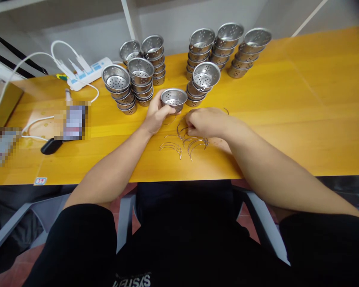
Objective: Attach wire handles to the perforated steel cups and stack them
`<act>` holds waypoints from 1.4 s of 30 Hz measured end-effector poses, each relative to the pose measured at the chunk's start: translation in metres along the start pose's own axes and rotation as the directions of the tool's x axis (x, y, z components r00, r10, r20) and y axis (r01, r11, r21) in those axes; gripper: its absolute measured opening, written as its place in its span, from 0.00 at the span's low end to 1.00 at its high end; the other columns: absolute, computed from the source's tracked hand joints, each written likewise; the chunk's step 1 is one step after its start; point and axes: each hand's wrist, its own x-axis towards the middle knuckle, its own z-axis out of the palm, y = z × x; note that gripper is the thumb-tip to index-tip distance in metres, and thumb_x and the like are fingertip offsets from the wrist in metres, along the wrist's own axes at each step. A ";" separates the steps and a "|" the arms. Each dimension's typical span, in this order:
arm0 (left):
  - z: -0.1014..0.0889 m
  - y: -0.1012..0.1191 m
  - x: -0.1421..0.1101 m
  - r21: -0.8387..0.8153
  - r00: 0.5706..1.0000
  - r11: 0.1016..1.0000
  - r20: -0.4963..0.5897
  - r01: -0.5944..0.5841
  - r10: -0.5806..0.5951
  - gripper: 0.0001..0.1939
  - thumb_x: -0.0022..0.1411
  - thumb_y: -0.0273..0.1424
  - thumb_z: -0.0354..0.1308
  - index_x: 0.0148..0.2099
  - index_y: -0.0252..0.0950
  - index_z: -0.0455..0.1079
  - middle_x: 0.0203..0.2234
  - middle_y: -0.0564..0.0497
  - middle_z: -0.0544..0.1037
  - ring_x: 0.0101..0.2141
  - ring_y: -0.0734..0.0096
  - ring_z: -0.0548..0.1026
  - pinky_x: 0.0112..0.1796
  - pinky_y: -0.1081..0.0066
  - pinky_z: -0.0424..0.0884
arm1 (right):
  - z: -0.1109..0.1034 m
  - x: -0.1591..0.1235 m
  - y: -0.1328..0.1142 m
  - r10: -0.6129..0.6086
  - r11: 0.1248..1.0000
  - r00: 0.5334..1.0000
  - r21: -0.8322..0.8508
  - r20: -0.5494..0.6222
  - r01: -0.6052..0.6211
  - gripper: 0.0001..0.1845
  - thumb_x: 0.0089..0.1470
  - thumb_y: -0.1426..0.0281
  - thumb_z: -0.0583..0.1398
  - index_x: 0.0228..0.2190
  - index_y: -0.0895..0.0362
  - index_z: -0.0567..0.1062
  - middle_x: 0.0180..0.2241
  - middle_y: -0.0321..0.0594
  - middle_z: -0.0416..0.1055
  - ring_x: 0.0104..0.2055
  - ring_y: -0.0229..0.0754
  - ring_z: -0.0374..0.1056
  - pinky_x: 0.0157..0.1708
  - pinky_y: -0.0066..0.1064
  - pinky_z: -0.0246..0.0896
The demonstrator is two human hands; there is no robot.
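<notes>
My left hand (158, 114) grips a small perforated metal cup (174, 99), thumb on its near side and fingers around its left. The cup's open top faces up. Just to the right, my right hand (201, 120) is closed and bent downward over a loose group of thin curved metal wires (194, 141). Its fingertips are hidden, so what they pinch cannot be made out. More curved wires (171, 147) lie on the table nearer to me, and one wire end shows beyond my right wrist.
Stacks of perforated cups stand behind my hands, at left (116, 79) and right (205, 77). A white power strip (91, 71) with cables, a phone (74, 121) and a black object (51, 146) lie on the left of the yellow table (317, 135).
</notes>
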 end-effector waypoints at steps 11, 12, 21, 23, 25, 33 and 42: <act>0.004 0.009 -0.001 -0.099 0.997 0.994 -0.074 -0.039 0.031 0.41 0.62 0.50 0.78 0.74 0.47 0.76 0.67 0.43 0.87 0.67 0.47 0.88 0.64 0.45 0.94 | 0.010 -0.002 0.028 -0.217 0.901 0.970 0.361 -0.107 0.242 0.45 0.57 0.39 0.83 0.64 0.52 0.86 0.63 0.56 0.84 0.58 0.69 0.83 0.60 0.55 0.79; 0.004 0.009 -0.001 -0.094 0.997 0.995 -0.069 -0.035 0.029 0.41 0.63 0.50 0.78 0.74 0.47 0.76 0.67 0.43 0.87 0.66 0.47 0.88 0.63 0.46 0.94 | 0.012 -0.001 0.027 -0.219 0.904 0.971 0.354 -0.094 0.239 0.46 0.56 0.39 0.84 0.65 0.52 0.87 0.65 0.58 0.83 0.60 0.71 0.83 0.62 0.57 0.80; 0.004 0.009 -0.001 -0.102 0.998 0.995 -0.058 -0.021 0.015 0.42 0.62 0.51 0.82 0.72 0.46 0.76 0.64 0.44 0.86 0.62 0.48 0.88 0.59 0.46 0.95 | 0.016 0.004 0.022 -0.274 0.894 0.957 0.339 -0.100 0.292 0.10 0.70 0.66 0.74 0.52 0.53 0.89 0.53 0.50 0.86 0.45 0.53 0.81 0.51 0.44 0.74; 0.005 0.010 0.000 -0.121 0.998 0.993 -0.056 -0.006 -0.001 0.41 0.61 0.51 0.83 0.71 0.46 0.76 0.63 0.44 0.86 0.61 0.50 0.88 0.58 0.48 0.94 | 0.015 0.004 0.018 -0.282 0.895 0.953 0.329 -0.111 0.303 0.06 0.71 0.72 0.71 0.47 0.53 0.88 0.49 0.47 0.86 0.43 0.51 0.79 0.49 0.42 0.72; 0.006 0.011 0.000 -0.132 0.998 0.991 -0.058 0.008 -0.015 0.41 0.60 0.50 0.83 0.70 0.47 0.75 0.63 0.45 0.86 0.61 0.52 0.86 0.59 0.49 0.93 | 0.015 0.003 0.013 -0.278 0.904 0.953 0.303 -0.122 0.302 0.06 0.70 0.76 0.70 0.43 0.52 0.87 0.47 0.46 0.85 0.42 0.51 0.77 0.48 0.42 0.69; 0.003 0.008 0.001 -0.120 0.998 0.993 -0.067 0.000 -0.008 0.43 0.57 0.52 0.84 0.69 0.47 0.74 0.61 0.47 0.86 0.60 0.52 0.85 0.60 0.51 0.89 | 0.022 0.004 0.012 -0.277 0.921 0.945 0.233 -0.174 0.313 0.08 0.76 0.74 0.65 0.42 0.51 0.82 0.50 0.48 0.85 0.45 0.53 0.78 0.49 0.44 0.69; -0.005 -0.007 0.008 -0.105 0.993 0.991 -0.097 -0.084 0.073 0.47 0.56 0.54 0.84 0.72 0.48 0.77 0.67 0.45 0.88 0.69 0.46 0.86 0.74 0.44 0.84 | 0.015 0.002 0.030 -0.200 0.900 0.901 0.290 -0.386 0.325 0.04 0.79 0.68 0.65 0.46 0.50 0.80 0.45 0.48 0.86 0.44 0.56 0.79 0.49 0.45 0.71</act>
